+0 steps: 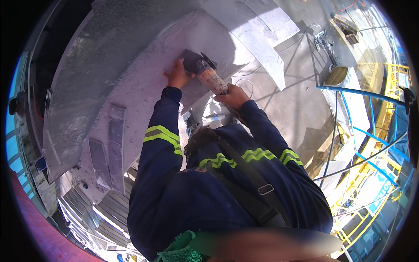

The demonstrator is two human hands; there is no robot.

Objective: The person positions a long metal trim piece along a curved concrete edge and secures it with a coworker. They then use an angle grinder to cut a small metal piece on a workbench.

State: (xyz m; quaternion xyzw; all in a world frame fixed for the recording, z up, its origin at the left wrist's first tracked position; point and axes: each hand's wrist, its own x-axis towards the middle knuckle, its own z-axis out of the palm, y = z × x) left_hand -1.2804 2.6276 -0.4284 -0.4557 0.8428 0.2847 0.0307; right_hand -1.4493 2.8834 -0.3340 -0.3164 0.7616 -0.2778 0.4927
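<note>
My right hand (234, 97) is wrapped round the rear of an angle grinder (212, 81), whose body is orange and coated with pale dust. The grinder's dark disc (208, 60) lies against or just beside a small dark grey slab piece (190, 61); I cannot tell whether they touch. My left hand (178, 76) grips the near left edge of that piece, close to the grinder's head. Both hands are over a dust-covered work surface (148, 72). A pale haze hangs beyond the disc.
A large grey slab (83, 74) spans the left. Two narrow stone strips (117, 146) lie near it on the dusty surface. Pale slabs (262, 52) jut out at the far right. Cables cross the floor (288, 105); blue bars (362, 94) and a yellow railing (386, 126) stand right.
</note>
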